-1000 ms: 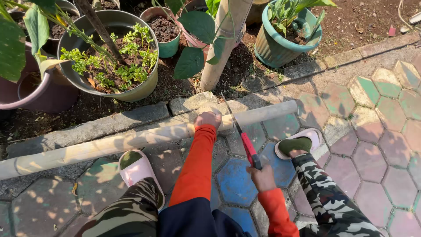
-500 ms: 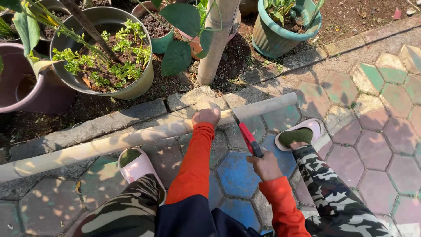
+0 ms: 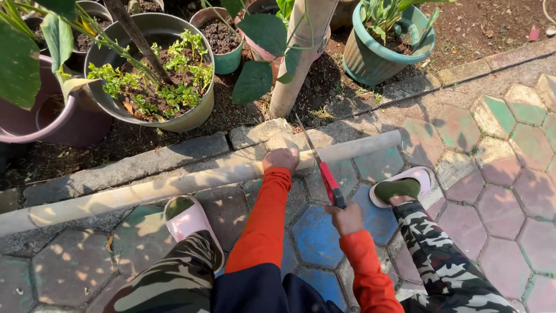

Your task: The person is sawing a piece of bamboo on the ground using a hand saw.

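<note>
A long pale bamboo pole (image 3: 174, 185) lies across the painted paving along the stone curb. My left hand (image 3: 281, 159) presses down on it, fingers wrapped over the top. My right hand (image 3: 346, 217) grips the red handle of a hand saw (image 3: 319, 162), whose thin blade lies across the pole just right of my left hand. Both sleeves are orange. My feet in pink slippers sit either side, the left slipper (image 3: 188, 220) just below the pole, the right slipper (image 3: 405, 184) near the pole's right end.
Behind the curb (image 3: 145, 159) is a soil bed with a big grey pot of green plants (image 3: 152, 75), a maroon pot (image 3: 40, 116), a teal pot (image 3: 382, 49) and an upright bamboo stem (image 3: 298, 55). Coloured hexagon pavers (image 3: 504, 150) spread to the right.
The saw has slid forward across the pole, blade tip reaching further toward the curb. My left hand stays pressed on the pole. The view shifted slightly.
</note>
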